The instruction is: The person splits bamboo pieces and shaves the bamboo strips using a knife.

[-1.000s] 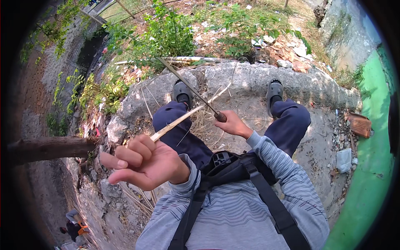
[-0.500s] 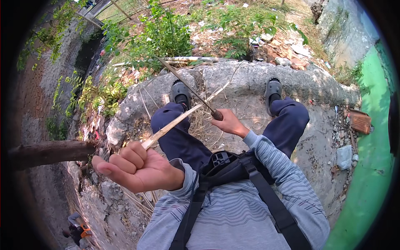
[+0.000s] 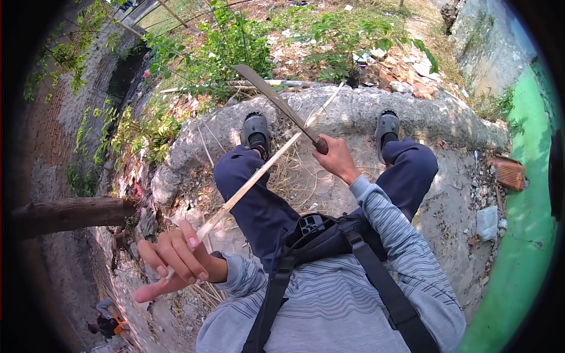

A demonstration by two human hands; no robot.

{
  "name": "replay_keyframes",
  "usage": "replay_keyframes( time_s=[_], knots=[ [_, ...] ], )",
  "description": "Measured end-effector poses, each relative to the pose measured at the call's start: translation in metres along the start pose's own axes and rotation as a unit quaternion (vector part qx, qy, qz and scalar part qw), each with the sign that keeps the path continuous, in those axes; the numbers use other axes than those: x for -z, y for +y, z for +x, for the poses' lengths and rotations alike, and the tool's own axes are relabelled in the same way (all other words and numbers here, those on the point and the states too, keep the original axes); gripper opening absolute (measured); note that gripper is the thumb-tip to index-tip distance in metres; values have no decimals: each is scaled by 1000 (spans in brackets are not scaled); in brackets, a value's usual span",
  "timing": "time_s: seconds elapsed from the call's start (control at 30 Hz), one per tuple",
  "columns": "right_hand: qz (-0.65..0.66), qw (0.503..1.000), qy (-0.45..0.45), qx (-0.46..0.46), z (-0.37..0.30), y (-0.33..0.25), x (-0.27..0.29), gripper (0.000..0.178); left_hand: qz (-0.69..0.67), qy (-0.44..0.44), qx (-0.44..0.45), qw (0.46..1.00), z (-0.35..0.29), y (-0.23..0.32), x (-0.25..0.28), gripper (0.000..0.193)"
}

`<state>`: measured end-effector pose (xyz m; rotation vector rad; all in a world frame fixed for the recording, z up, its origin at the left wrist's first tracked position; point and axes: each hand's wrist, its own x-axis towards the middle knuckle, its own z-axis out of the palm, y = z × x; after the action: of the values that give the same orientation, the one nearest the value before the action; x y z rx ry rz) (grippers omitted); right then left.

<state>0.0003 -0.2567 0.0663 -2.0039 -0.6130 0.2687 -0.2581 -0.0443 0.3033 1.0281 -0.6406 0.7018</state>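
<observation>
My left hand (image 3: 179, 256), at the lower left, holds the near end of a long pale strip of split bamboo (image 3: 242, 193). Its fingers curl loosely over the strip, and the thumb stands apart. From there the strip slants away to the upper right, across my left knee. My right hand (image 3: 338, 160) is closed around the dark handle of a machete (image 3: 272, 96). The blade points to the upper left and crosses the strip toward its far end. Part of the blade's flat side shows.
My feet in dark shoes (image 3: 256, 130) rest by a rough concrete ledge (image 3: 329, 109). Leafy plants and rubble lie beyond. At left a trunk or post (image 3: 76, 215) juts in; at right stand a green wall (image 3: 518, 235) and a brown block (image 3: 508, 172). Another person (image 3: 110, 323) is far below left.
My left hand has turned and loosened its fingers, moving slightly down. The machete has moved up and right along the strip, its blade rolled to show more of its side.
</observation>
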Motion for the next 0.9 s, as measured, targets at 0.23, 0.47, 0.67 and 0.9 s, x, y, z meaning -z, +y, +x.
replay_keyframes(
  time_s=[0.23, 0.47, 0.67, 0.9],
  knots=[
    [-83, 992, 64, 66, 33, -8, 55, 30, -112, 116, 230, 960, -44, -5, 86, 101],
    [-173, 964, 90, 182, 49, -19, 97, 31, 102, 25, 645, 757, -48, -2, 143, 111],
    [-224, 939, 64, 254, 54, -33, 99, 32, 157, -55, 662, 731, -39, -79, 111, 81],
    [-230, 929, 55, 285, 45, -35, 82, 26, -62, 25, 709, 702, -41, -155, 59, 68]
  ],
)
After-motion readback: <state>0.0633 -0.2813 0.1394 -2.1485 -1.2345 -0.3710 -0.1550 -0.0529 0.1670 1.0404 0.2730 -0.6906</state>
